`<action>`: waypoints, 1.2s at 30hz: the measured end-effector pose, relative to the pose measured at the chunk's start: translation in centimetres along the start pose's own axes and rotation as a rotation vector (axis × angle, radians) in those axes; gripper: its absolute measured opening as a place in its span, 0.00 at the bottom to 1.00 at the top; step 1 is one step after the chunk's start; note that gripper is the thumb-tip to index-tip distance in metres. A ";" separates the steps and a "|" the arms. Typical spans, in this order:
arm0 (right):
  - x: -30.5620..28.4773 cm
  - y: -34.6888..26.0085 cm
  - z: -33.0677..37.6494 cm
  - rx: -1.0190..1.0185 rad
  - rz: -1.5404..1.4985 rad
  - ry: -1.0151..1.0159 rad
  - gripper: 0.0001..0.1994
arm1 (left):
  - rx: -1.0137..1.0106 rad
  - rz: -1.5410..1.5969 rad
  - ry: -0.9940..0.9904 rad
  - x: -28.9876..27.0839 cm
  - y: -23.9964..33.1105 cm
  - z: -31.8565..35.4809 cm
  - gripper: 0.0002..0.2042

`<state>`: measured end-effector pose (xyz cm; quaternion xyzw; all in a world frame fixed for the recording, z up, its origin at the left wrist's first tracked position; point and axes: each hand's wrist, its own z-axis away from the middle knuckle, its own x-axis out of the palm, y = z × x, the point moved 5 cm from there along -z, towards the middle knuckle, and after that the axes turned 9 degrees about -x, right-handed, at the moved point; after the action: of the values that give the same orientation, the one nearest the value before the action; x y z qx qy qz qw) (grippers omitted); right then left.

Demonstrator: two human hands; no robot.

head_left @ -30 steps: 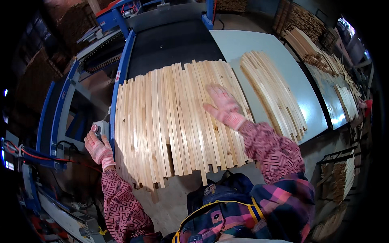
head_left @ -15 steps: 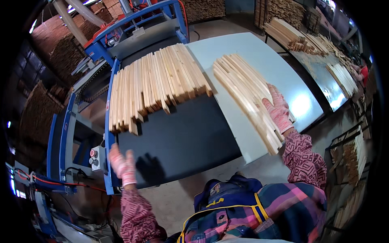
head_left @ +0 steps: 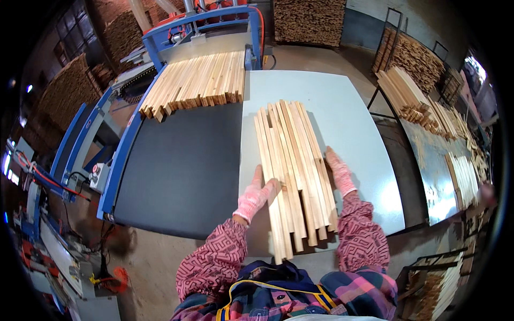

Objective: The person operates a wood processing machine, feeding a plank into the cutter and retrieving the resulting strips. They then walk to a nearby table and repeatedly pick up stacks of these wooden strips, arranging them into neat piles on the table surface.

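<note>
A bundle of pale wooden strips (head_left: 292, 166) lies lengthwise on the light grey tabletop (head_left: 369, 176), its near ends uneven and jutting past the table's front edge. My left hand (head_left: 256, 197), in a pink knitted glove with bare fingertips, rests at the bundle's left side with thumb and fingers apart, the thumb over the strips. Along the right side, my right hand (head_left: 341, 172) is stretched out beside the outermost strip, its fingers extended. Neither hand is closed around a strip. On the black conveyor belt (head_left: 182, 166) another row of strips (head_left: 198, 80) sits close to the machine.
A blue-framed machine (head_left: 203, 32) stands at the conveyor's far end. A control box (head_left: 99, 176) with a red button is at its left. Farther right, a side table (head_left: 428, 166) carries more strips. Stacked wood (head_left: 308, 22) rises behind.
The strip row on the belt has moved farther toward the machine. My left hand has come across from the belt's left edge to the bundle. The bundle now lies straighter before me.
</note>
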<state>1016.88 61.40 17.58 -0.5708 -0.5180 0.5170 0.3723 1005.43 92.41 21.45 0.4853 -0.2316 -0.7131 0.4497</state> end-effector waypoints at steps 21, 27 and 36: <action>2.3 -2.5 13.9 -0.053 0.032 0.183 0.23 | 0.201 0.460 0.268 3.9 -13.3 16.9 0.32; -1.8 -0.9 23.3 -0.160 -0.137 0.431 0.24 | -0.212 0.152 0.262 7.1 -24.0 33.2 0.31; 12.5 9.7 54.5 -0.346 0.922 -0.591 0.16 | -0.635 0.125 0.162 25.1 -44.8 52.0 0.21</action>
<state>964.79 65.82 -4.58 -0.6213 -0.3748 0.6713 -0.1511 936.84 87.00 -3.11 0.3610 0.0093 -0.6799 0.6382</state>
